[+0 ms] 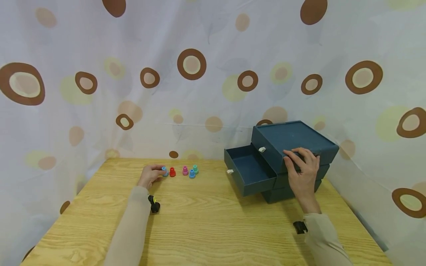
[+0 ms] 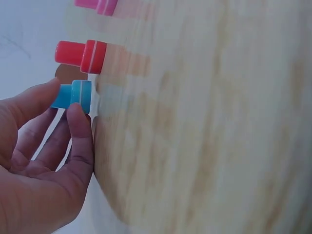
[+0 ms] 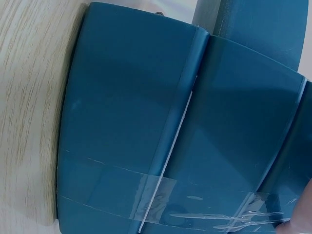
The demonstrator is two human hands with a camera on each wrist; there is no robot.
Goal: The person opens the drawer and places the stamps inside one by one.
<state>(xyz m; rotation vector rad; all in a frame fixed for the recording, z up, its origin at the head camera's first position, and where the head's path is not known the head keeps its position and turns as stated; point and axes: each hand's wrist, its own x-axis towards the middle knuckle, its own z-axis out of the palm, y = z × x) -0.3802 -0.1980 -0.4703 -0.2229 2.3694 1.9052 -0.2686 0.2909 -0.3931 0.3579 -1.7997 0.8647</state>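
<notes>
Left hand: at the far left of the table, thumb and fingers pinching a blue peg; peg upright on the wood, base touching the tabletop, thumb on one side and a fingertip on the other in the left wrist view.

Red peg: just beside the blue peg, to its right, upright, untouched.

Pink peg, second blue peg, teal peg: clustered a little further right, all upright, near one another, apart from the hand.

Right hand: laid on the top front corner of a dark blue drawer box, fingers bent over the upper edge, palm against the side; gripping the box, nothing else held.

Drawer box: three tiers, standing at the right rear of the table, set at an angle. Middle drawer pulled out to the left, inside bare, small white knob on its front. Another white knob on the top drawer, that one closed.

Strips of clear tape across the box side, seen in the right wrist view.

Backdrop: pale curtain with brown and yellow rings behind and beside the table.

Both forearms in beige sleeves.
</notes>
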